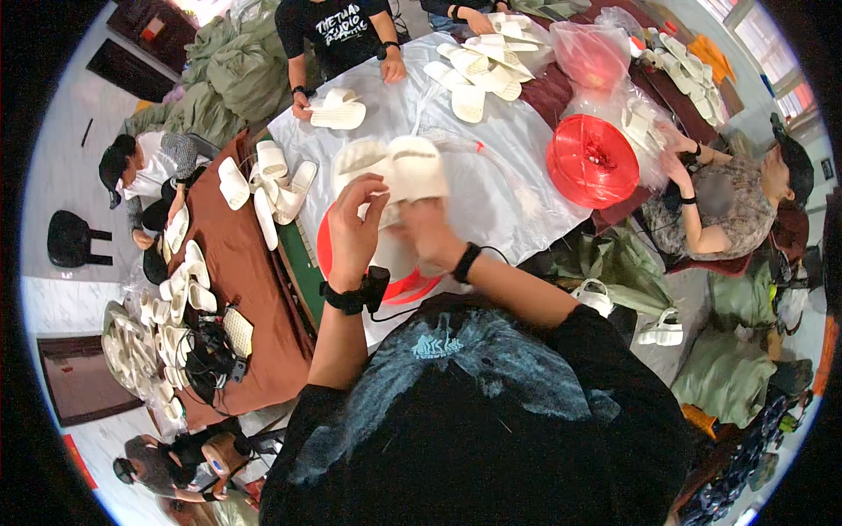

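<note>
Two cream slide sandals (pixel 417 171) are together just beyond my hands, over the near edge of the plastic-covered table. My left hand (pixel 355 230) is raised against them, with its thumb and fingertips pinched together. Whatever lies in that pinch is too small to make out. Below the sandals, my right hand (pixel 430 230) is smeared by motion, and its fingers are hidden. Under both hands shows a red roll (pixel 412 287), partly covered by my wrists.
White plastic sheeting (pixel 517 175) covers the table. A pile of sandals (pixel 487 66) lies at its far side, a red twine roll (pixel 593 161) at right. Co-workers sit around; one person's hand (pixel 303 107) touches a sandal. A brown-covered table (pixel 237 289) with sandals stands left.
</note>
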Demonstrator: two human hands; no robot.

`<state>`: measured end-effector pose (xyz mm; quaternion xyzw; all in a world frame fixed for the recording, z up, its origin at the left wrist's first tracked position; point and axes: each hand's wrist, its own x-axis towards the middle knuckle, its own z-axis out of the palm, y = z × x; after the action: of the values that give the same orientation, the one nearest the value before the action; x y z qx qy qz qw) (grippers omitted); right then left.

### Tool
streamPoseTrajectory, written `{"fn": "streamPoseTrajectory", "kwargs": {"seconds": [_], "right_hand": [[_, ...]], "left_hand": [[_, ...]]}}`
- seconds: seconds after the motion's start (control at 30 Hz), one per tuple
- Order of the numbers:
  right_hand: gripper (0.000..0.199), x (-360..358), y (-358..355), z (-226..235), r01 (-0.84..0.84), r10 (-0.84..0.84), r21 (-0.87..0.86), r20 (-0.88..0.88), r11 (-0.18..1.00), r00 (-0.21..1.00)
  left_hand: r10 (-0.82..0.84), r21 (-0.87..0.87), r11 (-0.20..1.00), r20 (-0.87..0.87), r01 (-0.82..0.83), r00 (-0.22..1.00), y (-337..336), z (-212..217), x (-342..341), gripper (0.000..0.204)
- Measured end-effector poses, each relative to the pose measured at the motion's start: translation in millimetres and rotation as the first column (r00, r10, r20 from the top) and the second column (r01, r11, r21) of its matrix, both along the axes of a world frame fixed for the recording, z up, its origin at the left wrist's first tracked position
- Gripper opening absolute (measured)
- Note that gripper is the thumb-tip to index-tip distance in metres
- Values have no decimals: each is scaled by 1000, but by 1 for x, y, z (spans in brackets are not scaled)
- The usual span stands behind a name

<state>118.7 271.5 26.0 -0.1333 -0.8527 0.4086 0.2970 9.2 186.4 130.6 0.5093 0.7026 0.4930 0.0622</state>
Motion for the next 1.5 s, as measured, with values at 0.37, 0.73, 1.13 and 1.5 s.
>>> {"fn": "streamPoseTrajectory", "kwargs": {"seconds": [0.37, 0.73, 1.13, 1.5], "right_hand": [[31, 181, 271, -72, 317, -491, 383, 561, 868, 666], [50, 170, 300, -118, 387, -474, 275, 482, 880, 737], [47, -29, 67, -43, -145, 85, 257, 229, 955, 970], [49, -27, -9, -50, -52, 3, 173, 274, 984, 962]], "left_hand": [[112, -145, 984, 38, -105, 993, -53, -50, 13, 17], [389, -163, 914, 89, -372, 917, -106, -77, 53, 14], [645, -213, 761, 144, -613, 750, -182, -102, 19, 22], [732, -180, 537, 586, -824, 348, -301, -187, -114, 37]]}}
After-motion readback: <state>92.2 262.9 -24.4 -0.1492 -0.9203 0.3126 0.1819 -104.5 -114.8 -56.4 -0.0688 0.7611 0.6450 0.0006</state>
